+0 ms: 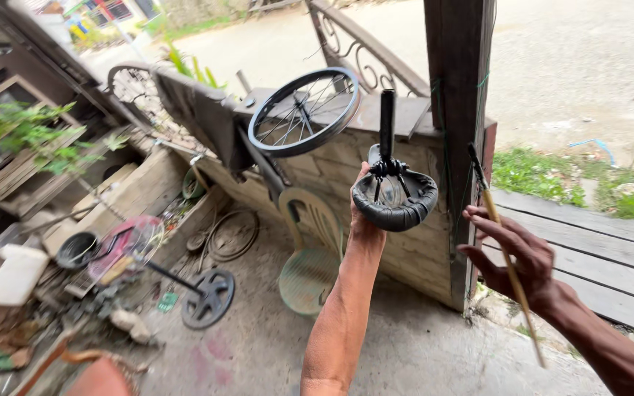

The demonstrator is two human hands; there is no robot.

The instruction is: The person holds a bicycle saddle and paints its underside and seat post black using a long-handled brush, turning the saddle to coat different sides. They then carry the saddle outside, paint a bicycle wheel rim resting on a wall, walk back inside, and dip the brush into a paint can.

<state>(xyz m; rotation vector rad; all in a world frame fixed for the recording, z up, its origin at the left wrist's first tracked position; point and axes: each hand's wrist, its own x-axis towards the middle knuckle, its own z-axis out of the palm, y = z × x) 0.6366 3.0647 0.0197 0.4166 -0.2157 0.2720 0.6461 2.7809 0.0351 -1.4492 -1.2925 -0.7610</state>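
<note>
My left hand (365, 220) holds up a black bicycle saddle (395, 202) turned upside down, with its black seat post (387, 125) pointing upward. The clamp and rails show in the saddle's hollow underside. My right hand (519, 257) grips a long thin tool with a yellowish wooden shaft (511, 268) and a dark tip (475, 163), held slanted just right of the saddle and apart from it.
A dark wooden post (458, 110) stands right behind the saddle. A bicycle wheel (304, 111) rests on a brick ledge (346, 158). A green plastic chair (311, 253), a small black wheel (208, 297), a pink child's bike wheel (128, 249) and scrap clutter lie at left on the concrete floor.
</note>
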